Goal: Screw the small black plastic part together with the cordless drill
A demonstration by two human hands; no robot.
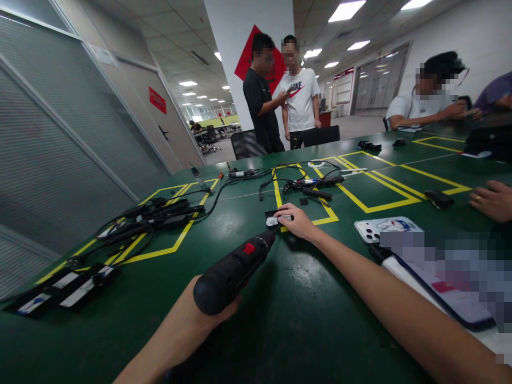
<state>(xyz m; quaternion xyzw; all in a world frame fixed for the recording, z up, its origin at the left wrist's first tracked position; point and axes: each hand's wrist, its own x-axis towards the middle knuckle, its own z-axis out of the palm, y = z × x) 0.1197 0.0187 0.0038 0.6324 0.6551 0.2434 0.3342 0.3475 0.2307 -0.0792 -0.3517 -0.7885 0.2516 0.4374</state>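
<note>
My left hand (218,306) is wrapped round a black cordless drill (236,272) with a red switch on top. The drill points away from me, its bit reaching toward a small black and white piece (272,220) on the table. My right hand (296,221) pinches that piece from the right side, fingers closed on it. The bit's tip lies close to the piece; I cannot tell whether they touch. Just beyond sit a small black block (304,201) and a black bar-shaped part (317,193).
Black cables (160,213) lie tangled at left, near dark strips with white labels (72,288). A screwdriver-like tool (320,181) rests further back. At right are a phone (388,226) and a co-worker's hand (494,201). Yellow tape (392,205) marks the green table (320,330).
</note>
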